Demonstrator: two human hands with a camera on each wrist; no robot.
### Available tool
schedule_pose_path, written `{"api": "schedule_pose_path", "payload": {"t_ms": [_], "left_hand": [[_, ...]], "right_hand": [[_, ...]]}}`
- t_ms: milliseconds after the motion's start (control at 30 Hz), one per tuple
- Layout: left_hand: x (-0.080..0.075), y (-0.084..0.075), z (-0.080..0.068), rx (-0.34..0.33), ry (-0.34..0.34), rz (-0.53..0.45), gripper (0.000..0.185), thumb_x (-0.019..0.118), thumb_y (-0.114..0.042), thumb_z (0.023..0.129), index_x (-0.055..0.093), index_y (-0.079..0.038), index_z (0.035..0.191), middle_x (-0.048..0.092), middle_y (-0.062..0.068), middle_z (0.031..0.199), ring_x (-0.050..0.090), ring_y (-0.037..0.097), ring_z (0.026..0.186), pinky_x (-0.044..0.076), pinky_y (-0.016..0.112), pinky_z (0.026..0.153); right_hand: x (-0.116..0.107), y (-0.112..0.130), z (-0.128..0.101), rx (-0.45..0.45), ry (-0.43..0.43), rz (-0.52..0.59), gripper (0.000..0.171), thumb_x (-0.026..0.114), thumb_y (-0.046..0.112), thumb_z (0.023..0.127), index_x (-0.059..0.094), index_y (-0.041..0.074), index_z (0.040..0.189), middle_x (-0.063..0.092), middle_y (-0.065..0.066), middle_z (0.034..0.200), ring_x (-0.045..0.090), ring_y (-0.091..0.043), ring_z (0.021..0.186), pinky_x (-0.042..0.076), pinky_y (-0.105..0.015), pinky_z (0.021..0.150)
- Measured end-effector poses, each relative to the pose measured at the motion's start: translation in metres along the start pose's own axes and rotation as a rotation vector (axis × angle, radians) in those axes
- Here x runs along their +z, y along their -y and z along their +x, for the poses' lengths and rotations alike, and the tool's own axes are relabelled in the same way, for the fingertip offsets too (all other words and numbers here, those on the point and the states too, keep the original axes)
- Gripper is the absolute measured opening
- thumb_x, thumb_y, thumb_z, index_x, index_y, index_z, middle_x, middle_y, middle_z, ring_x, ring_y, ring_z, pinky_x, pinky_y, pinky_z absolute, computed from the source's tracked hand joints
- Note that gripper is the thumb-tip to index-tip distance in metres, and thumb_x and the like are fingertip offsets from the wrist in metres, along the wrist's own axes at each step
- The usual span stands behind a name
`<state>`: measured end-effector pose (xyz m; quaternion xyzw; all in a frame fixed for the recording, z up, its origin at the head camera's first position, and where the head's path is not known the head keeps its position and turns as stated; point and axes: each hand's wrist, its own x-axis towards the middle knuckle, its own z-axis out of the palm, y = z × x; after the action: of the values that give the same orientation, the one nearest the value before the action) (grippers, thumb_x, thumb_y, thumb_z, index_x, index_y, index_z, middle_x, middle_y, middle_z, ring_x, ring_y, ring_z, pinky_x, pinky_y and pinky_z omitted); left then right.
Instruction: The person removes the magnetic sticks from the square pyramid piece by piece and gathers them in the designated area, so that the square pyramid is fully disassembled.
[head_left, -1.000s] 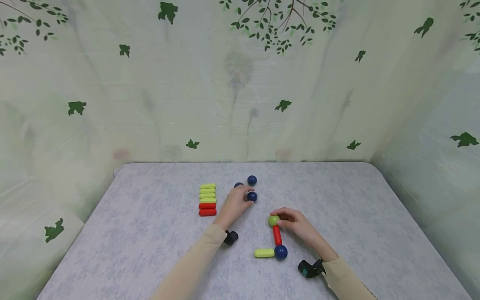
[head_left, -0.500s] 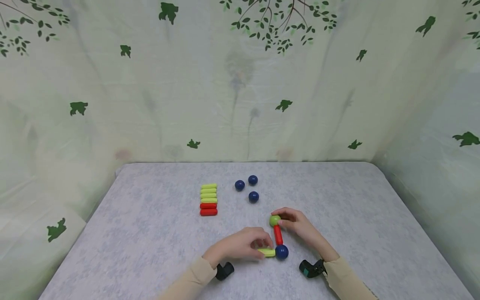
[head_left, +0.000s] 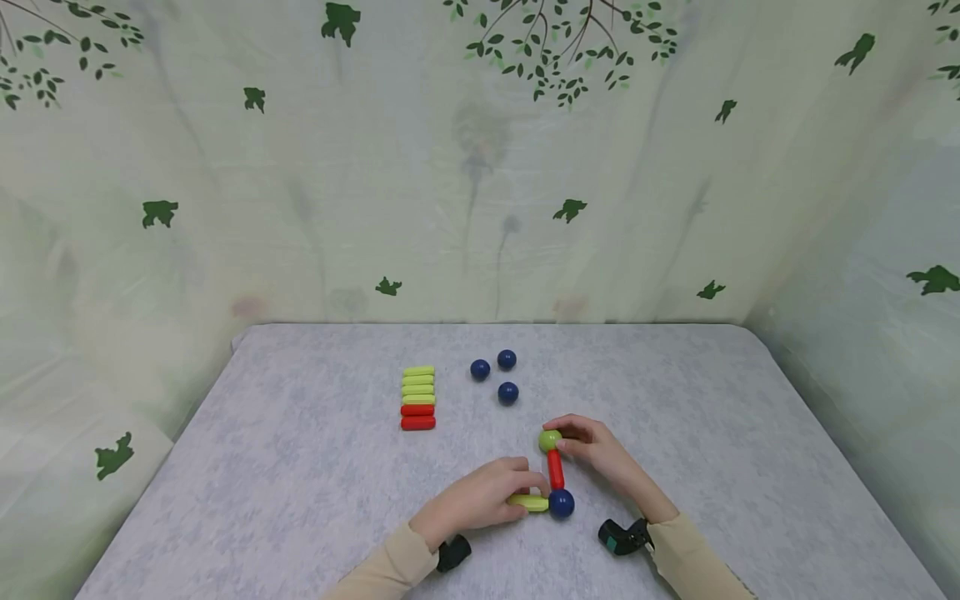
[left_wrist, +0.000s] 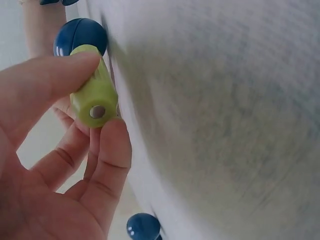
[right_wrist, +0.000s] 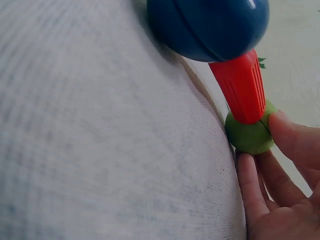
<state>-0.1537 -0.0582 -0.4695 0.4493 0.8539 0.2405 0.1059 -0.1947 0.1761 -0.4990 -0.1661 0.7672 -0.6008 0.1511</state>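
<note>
A yellow-green rod (head_left: 529, 502) lies on the grey tabletop (head_left: 300, 467), pinched near its free end between thumb and fingers of the left hand (head_left: 480, 500); its other end touches a dark blue ball (head_left: 561, 502). In the left wrist view the rod's (left_wrist: 95, 92) end shows a small metal disc. From that ball a red rod (head_left: 555, 469) runs up to a green ball (head_left: 549, 440), which the right hand (head_left: 600, 454) grips with curled fingertips. No writing or label can be read anywhere. The left fingers hide part of the yellow-green rod. Farther back sit three loose blue balls (head_left: 507, 392) and a row of yellow-green and red rods (head_left: 417, 398). Black wrist devices (head_left: 622, 536) are partly cut off by the sleeves.
</note>
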Motion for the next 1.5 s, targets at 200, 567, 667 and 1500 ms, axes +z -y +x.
{"api": "schedule_pose_path", "payload": {"t_ms": [200,567,667,1500], "left_hand": [[-0.001,0.004,-0.008,-0.026,-0.036,-0.076,0.031,0.067,-0.008,0.088,0.067,-0.023,0.116,0.051,-0.011,0.091,0.046,0.003,0.078,0.040,0.015,0.069],[-0.027,0.042,-0.050,-0.292,-0.369,-0.107,0.022,0.072,0.001,0.081,0.064,-0.015,0.094,0.060,-0.008,0.093,0.053,0.013,0.088,0.047,0.033,0.078],[-0.033,0.056,-0.061,-0.388,-0.442,-0.037,0.025,0.072,0.006,0.078,0.063,-0.013,0.090,0.058,-0.006,0.091,0.052,0.015,0.086,0.047,0.034,0.076],[-0.040,0.050,-0.060,-0.318,-0.443,0.028,0.024,0.074,-0.002,0.080,0.063,-0.009,0.101,0.053,0.003,0.097,0.052,0.022,0.092,0.047,0.039,0.080]], "right_hand": [[0.000,0.000,0.000,0.004,-0.003,0.004,0.029,0.060,0.011,0.094,0.061,0.002,0.122,0.061,-0.013,0.120,0.056,-0.024,0.108,0.044,-0.031,0.089],[0.001,0.001,-0.001,0.007,-0.014,-0.006,0.031,0.061,0.012,0.094,0.061,0.001,0.123,0.060,-0.014,0.122,0.055,-0.025,0.110,0.044,-0.031,0.089],[0.002,0.002,-0.001,0.020,-0.028,0.000,0.030,0.062,0.013,0.093,0.062,0.002,0.122,0.060,-0.012,0.122,0.055,-0.024,0.109,0.044,-0.032,0.089],[0.004,0.011,-0.010,0.064,-0.149,-0.096,0.025,0.072,0.014,0.086,0.061,0.002,0.105,0.064,-0.009,0.105,0.060,-0.022,0.092,0.049,-0.033,0.076]]}}
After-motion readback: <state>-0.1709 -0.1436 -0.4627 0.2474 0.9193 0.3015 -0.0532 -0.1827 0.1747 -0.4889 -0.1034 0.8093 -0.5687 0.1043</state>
